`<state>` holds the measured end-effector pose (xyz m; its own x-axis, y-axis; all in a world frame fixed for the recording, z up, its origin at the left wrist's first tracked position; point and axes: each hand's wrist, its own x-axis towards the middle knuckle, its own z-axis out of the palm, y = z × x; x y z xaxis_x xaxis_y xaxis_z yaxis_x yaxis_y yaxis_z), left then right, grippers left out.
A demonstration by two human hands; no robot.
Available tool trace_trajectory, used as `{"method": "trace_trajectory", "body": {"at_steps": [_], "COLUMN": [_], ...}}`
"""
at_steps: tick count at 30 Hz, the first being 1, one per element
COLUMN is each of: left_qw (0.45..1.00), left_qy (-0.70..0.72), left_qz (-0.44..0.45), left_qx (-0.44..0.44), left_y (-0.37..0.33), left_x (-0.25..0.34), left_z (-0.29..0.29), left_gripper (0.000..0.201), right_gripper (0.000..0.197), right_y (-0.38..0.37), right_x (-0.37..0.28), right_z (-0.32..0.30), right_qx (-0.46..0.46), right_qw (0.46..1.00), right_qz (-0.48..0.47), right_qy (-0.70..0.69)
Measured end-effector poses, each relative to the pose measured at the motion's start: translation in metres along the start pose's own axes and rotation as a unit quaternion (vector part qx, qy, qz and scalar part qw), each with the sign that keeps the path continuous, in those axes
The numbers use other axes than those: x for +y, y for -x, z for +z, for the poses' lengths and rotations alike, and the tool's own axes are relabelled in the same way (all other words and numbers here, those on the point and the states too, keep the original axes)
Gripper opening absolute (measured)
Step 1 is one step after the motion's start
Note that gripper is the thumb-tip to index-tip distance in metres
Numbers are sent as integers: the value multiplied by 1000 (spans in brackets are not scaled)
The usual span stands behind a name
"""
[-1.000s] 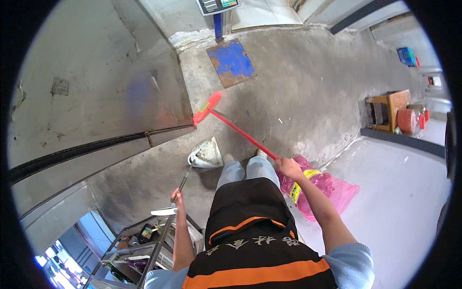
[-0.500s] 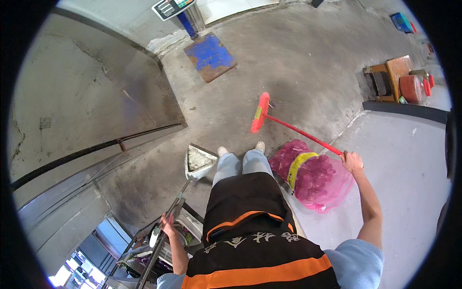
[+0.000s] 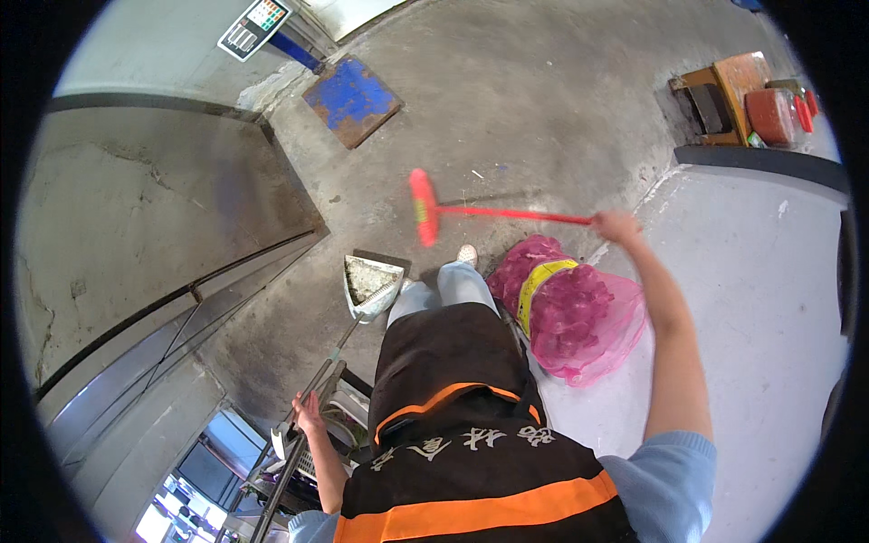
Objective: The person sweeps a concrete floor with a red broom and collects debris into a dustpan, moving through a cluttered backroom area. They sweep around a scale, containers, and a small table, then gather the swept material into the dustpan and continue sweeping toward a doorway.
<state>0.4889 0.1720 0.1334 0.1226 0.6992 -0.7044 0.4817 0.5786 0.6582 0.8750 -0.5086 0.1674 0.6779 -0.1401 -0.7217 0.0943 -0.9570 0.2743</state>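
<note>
My right hand (image 3: 615,226) is closed round the end of the red handle of a broom (image 3: 424,210), which reaches leftward across the floor with its red head blurred by motion. Down at the left, my left hand (image 3: 310,413) holds the long handle of a white dustpan (image 3: 373,282). Grey debris lies in the pan, beside my left foot. The broom head is to the right of and beyond the dustpan, apart from it. A few pale scraps (image 3: 477,174) lie on the concrete past the broom.
By my right leg stands a pink mesh sack (image 3: 570,312) with a yellow band. Farther off is a blue platform scale (image 3: 353,98). A wooden box (image 3: 742,86) and red-lidded jar (image 3: 774,116) are at far right. A rack of goods (image 3: 339,407) stands near my left arm.
The broom has swung leftward toward the dustpan's side, its handle now nearly level across the view. My right hand has moved left and farther forward. The view has shifted, and one foot has stepped.
</note>
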Motion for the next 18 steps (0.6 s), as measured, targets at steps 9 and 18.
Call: {"method": "trace_trajectory", "body": {"at_steps": [9, 18], "left_qw": [998, 966], "left_qy": [56, -163], "left_qz": [-5, 82], "left_qx": [29, -185], "left_y": [5, -92], "left_x": [-5, -27], "left_z": [27, 71], "left_gripper": [31, 33], "right_gripper": [18, 25], "right_y": [35, -36], "right_x": [117, -102], "right_z": [-128, -54], "right_qx": [145, 59], "right_qw": [980, 992], "right_qz": [-33, -41], "right_qy": [129, -102]}}
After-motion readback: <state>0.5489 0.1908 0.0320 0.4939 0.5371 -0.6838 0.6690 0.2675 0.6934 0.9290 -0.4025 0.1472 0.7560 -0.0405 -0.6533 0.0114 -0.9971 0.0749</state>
